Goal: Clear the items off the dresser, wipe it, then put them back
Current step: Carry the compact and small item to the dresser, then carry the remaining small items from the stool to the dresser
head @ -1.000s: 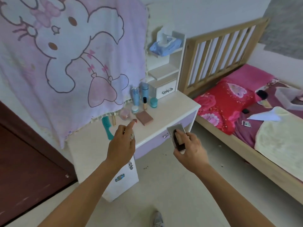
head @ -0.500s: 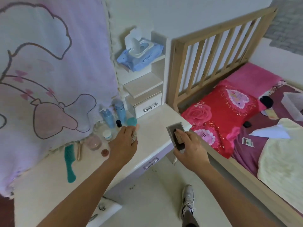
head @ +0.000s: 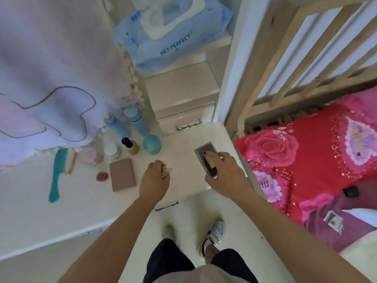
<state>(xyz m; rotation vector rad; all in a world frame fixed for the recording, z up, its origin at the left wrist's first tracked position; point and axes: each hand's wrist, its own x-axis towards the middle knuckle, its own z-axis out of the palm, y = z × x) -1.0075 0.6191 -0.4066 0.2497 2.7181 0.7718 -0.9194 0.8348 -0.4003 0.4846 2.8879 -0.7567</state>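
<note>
From the head camera you are looking straight down on the dresser worktop [head: 183, 139], with both your hands over its right end. Your left hand [head: 155, 180] is closed in a loose fist around something small and pale at the fingertips; what it is cannot be made out. Your right hand [head: 222, 172] is closed on a flat dark rectangular case [head: 205, 155], thumb laid across its top face, and the case hangs over the worktop near the right edge.

To the left of your left hand a brown flat case [head: 122, 174] lies on the worktop, with a small round pink lid [head: 102, 176] just beside it. Farther left lies a teal comb [head: 57, 174]. Behind these stand two blue bottles [head: 126, 123], a small dark-capped bottle [head: 130, 145], a teal jar [head: 152, 144], a white jar [head: 111, 150] and a pink jar [head: 90, 157], grouped close under the hanging pink cloth [head: 51, 68]. A blue pack of wipes [head: 173, 31] sits on the upper shelf above the small drawer [head: 187, 123]. The bed with red bedding [head: 306, 156] lies to the right.
</note>
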